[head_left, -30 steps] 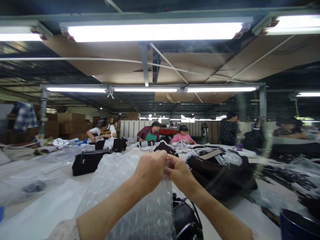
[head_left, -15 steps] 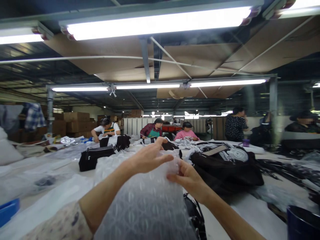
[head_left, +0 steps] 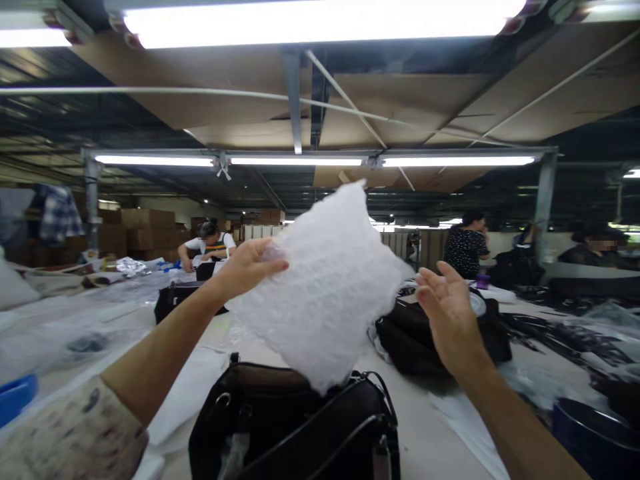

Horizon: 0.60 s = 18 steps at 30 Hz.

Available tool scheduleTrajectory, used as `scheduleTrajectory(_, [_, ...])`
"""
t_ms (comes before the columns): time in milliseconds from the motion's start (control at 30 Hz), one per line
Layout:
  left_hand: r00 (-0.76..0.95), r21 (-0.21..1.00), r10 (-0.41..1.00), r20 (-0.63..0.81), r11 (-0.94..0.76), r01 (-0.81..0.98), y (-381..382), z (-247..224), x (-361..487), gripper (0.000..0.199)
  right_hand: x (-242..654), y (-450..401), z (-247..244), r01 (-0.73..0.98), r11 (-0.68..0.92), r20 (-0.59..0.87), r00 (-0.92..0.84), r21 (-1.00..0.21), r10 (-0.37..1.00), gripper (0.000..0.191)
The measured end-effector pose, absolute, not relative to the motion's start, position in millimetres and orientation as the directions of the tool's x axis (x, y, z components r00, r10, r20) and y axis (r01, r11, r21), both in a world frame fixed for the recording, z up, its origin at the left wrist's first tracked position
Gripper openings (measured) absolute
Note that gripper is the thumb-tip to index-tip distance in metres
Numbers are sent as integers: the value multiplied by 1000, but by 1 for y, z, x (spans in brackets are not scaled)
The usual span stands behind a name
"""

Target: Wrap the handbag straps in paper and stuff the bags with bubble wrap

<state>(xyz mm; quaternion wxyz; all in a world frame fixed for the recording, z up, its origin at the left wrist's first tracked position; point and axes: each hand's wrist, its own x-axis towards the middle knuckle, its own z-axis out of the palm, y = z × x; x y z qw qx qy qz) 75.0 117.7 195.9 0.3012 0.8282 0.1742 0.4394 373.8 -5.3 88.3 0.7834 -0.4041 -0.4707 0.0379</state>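
A white sheet of bubble wrap point(head_left: 325, 287) hangs in the air at the centre, one corner pointing up. My left hand point(head_left: 253, 267) pinches its left edge between thumb and fingers. Just beyond the sheet's right corner is my right hand point(head_left: 447, 307), fingers apart, palm partly turned up, with nothing held in it. Below the sheet, a black bag point(head_left: 280, 427) with a strap and metal rings stands on the table point(head_left: 420, 427); the sheet's lower tip overlaps its top edge in view.
Another black bag point(head_left: 173, 297) lies behind on the left, and a large black bag point(head_left: 420, 337) on the right. A dark blue container point(head_left: 590, 427) is at the lower right, a blue object point(head_left: 17, 400) at the left. People are at work farther back.
The bubble wrap has been lifted, uncovering the black bag beneath. My right hand has moved right and opened away from the wrap. My left hand has moved left and now grips the sheet's edge.
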Motion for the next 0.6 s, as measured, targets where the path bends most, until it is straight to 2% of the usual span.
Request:
scheduleTrajectory(67, [426,667,579,695,-741,-81,122,191,76,13,377,-13,76,231,626,630,552,-745,546,117])
scheduleTrajectory(133, [355,680,599,718,-714,-171,123,180,81,18,372,-18,66,114,576,553,477,-810,683,132])
scheduleTrajectory(200, [347,701,616,708,-673,-235,122,164,89,23,364,-21,63,13,558,527,345,-830,777,134])
scheduleTrajectory(267, [364,727,632,684,-628,-277,117,144,99,27,358,-24,68,-38,552,535,199,-833,821,121])
scheduleTrajectory(333, [377,751,650,660,-588,-301,112,127,107,28,358,-28,79,-53,511,503,118,-858,856,93])
scheduleTrajectory(433, [379,774,675,633,-545,-321,107,111,112,30,363,-29,90,-42,324,317,126,-945,940,55])
scheduleTrajectory(533, [401,794,685,608,-523,-312,107,107,109,32,365,-25,87,-44,142,134,158,-989,978,41])
scheduleTrajectory(600, [440,796,665,604,-534,-285,107,106,100,43,363,-22,83,-46,191,175,232,-981,957,37])
